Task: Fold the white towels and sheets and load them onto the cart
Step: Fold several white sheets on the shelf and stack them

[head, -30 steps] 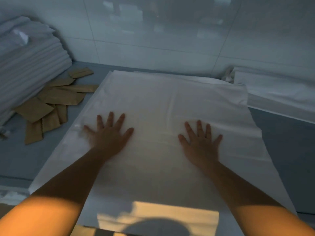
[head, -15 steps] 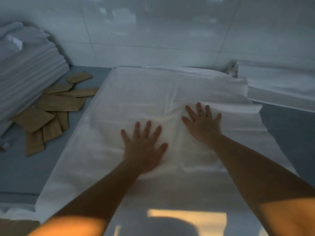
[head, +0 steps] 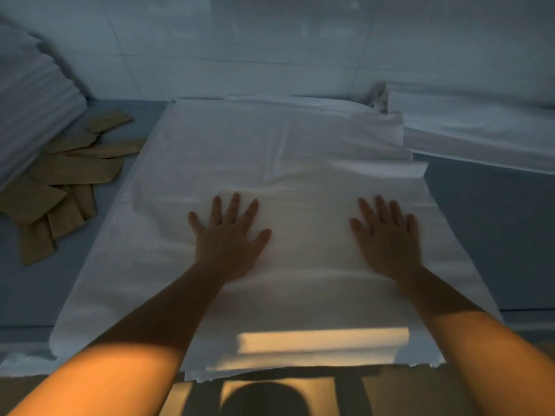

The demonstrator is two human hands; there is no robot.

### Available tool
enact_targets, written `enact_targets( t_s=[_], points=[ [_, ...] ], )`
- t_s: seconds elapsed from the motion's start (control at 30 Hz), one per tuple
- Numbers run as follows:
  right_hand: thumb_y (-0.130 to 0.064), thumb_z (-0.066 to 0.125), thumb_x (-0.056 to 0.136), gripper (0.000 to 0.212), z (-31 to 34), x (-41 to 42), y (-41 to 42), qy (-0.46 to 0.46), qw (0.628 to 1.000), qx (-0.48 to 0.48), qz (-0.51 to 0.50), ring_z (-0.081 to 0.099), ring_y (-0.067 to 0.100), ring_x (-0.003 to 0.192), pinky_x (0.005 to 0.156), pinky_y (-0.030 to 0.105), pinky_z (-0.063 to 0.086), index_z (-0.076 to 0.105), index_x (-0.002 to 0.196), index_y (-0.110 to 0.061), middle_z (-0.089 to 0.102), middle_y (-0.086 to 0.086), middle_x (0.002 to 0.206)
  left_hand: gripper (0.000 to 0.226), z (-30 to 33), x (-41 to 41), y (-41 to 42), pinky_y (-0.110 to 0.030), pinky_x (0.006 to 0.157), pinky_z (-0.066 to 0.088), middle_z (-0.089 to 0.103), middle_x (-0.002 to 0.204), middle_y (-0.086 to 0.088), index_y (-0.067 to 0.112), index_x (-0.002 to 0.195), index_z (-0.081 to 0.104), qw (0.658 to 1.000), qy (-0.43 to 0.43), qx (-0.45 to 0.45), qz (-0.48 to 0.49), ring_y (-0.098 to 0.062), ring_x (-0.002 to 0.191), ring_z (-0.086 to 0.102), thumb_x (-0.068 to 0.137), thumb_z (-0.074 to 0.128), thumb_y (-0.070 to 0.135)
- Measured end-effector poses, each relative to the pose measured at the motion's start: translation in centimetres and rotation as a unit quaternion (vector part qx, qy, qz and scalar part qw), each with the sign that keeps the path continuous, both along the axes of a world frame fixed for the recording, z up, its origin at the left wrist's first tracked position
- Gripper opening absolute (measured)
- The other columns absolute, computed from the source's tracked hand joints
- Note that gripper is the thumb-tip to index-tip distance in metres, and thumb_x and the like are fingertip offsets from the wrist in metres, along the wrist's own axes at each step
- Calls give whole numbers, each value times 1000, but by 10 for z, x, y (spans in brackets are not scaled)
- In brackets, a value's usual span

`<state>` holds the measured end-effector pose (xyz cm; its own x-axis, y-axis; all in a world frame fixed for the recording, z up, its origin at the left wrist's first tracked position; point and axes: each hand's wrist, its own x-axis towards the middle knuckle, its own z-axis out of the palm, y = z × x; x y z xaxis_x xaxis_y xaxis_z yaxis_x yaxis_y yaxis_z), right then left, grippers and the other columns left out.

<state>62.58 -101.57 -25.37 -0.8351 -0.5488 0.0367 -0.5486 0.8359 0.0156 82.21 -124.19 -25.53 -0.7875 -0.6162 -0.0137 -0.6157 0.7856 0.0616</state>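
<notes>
- Your left hand (head: 225, 235) lies flat on the white sheet (head: 270, 151), palm down, fingers straight and spread wide, thumb out toward 3 o'clock. It holds nothing.
- Your right hand (head: 387, 235) lies flat too, palm down on the same sheet, fingers straight and a bit closer together than the left's. It holds nothing either.
- The hands are well apart, level with each other, with bare sheet between them.
- The sheet is spread over the grey-blue table (head: 480, 235), running from the near edge at 6 o'clock up to the tiled wall (head: 270, 55) at 12 o'clock.
- Its near edge hangs over the table front at 6 o'clock, lit by a warm orange patch.
- Shallow creases run across the sheet just beyond your fingertips, toward 12 o'clock.
- A second layer edge shows at about 2 o'clock from the right hand; the cloth steps out wider below it.
- At 10 o'clock: a stack of folded white linen (head: 33, 115) leans against the wall.
- At 9 o'clock, just beside that stack: a loose pile of brown paper packets (head: 60, 187), lying on the table, apart from the sheet's left edge.
- At 2 o'clock: more white linen (head: 480, 130) lies flat along the wall, its near corner touching or just beside the sheet; you can't tell which.
- Both forearms are bare, with orange light on the parts nearest the camera.
</notes>
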Motion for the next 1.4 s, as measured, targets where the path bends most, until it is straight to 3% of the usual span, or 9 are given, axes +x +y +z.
enact_targets(
  t_s=[0.17,0.23,0.37,0.53,0.73,0.93,1.1,1.23,1.4],
  points=[
    [-58,17,96,61,7,-15,39,-75,981,-16,-176,3,32,147,114,61,7,6,152,-37,3,0,161,76,0,-1,3,-69,108,5,-3,161,7,45,148,-2,1000,1,-11,-3,-26,148,-4,78,-1,76],
    [-54,24,97,59,4,18,-5,-57,991,-25,-115,6,38,145,110,68,6,14,152,-33,8,3,161,77,-1,-2,2,-69,108,5,-3,161,7,45,148,-3,1000,3,-14,-4,-26,148,-4,78,-2,77],
    [-53,27,93,53,-2,104,-81,-31,990,-73,114,18,30,145,111,64,1,31,145,-43,28,-2,156,77,-2,-3,-5,-68,108,4,-6,161,9,48,147,-6,1000,-7,-6,-7,-25,148,-6,77,0,79],
    [-64,19,90,60,-5,88,-74,-31,995,-58,70,6,27,147,113,59,-6,19,147,-45,15,-5,160,74,4,4,-38,-65,110,4,-10,160,13,49,147,-6,1000,-30,1,1,-21,147,-9,80,3,78],
    [-66,19,89,62,-5,87,-76,-34,996,-53,61,7,29,147,112,62,-4,20,148,-44,17,-3,159,63,10,32,-45,-65,111,5,-4,161,3,39,151,1,984,-31,60,167,-31,147,-3,94,12,62],
    [-60,23,94,57,3,87,-60,-33,994,-44,97,5,26,148,114,58,0,17,148,-44,13,-2,160,70,-1,7,73,-72,102,-6,-5,161,7,48,147,-5,998,-49,31,2,-33,146,-9,82,1,73],
    [-62,15,95,58,10,48,17,-31,999,12,23,0,23,148,115,54,3,3,149,-46,2,-4,161,77,-5,59,24,-67,106,1,-8,160,13,53,143,-14,997,-37,-5,67,-25,147,-7,72,-8,82],
    [-61,15,94,60,20,21,71,-26,999,25,-29,0,25,148,116,53,6,2,150,-43,1,-3,161,77,-3,110,-10,-67,108,2,-9,160,11,55,139,-19,989,-26,40,140,-25,147,-8,69,-5,85],
    [-56,18,97,57,19,19,55,-104,991,4,-88,-5,30,147,113,61,4,1,150,-43,-3,-2,161,77,5,110,-11,-70,107,0,-12,160,8,52,144,-12,989,-40,50,135,-28,147,-10,75,-1,82]
  ],
)
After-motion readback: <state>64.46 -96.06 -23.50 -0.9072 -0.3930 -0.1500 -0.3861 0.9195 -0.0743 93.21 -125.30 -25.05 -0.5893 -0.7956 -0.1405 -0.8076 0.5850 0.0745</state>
